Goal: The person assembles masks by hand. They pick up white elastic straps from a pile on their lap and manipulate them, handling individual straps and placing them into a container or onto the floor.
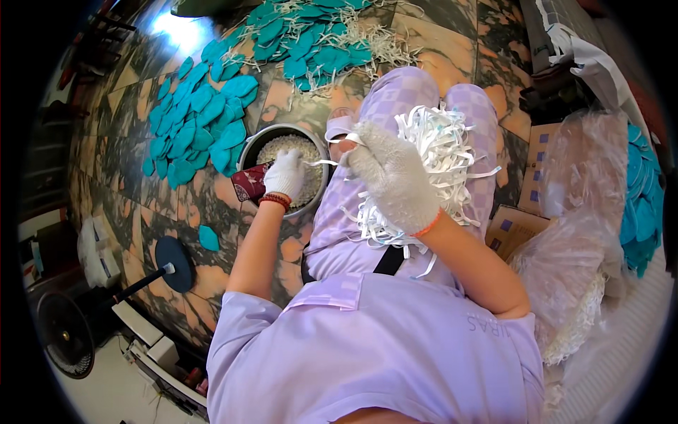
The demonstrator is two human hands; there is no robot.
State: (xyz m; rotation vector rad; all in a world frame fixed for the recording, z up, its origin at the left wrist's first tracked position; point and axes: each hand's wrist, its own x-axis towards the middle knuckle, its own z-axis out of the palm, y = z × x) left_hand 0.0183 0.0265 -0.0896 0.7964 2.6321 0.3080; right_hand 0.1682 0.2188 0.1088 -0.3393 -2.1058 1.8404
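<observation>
White paper strips [441, 152]: tangled heap on the lap, thin, curly, some w/ pale blue edges, ends spilling over both thighs. One strip [319, 162] stretched taut btwn the gloved hands. Steel bowl [248, 152]: round, upright on floor by left knee, filled w/ whitish grains.

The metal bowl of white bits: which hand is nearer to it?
Left. The left hand is over the metal bowl, holding a dark red piece at its rim. The right hand is beside it, over the lap, on white strips.
</observation>
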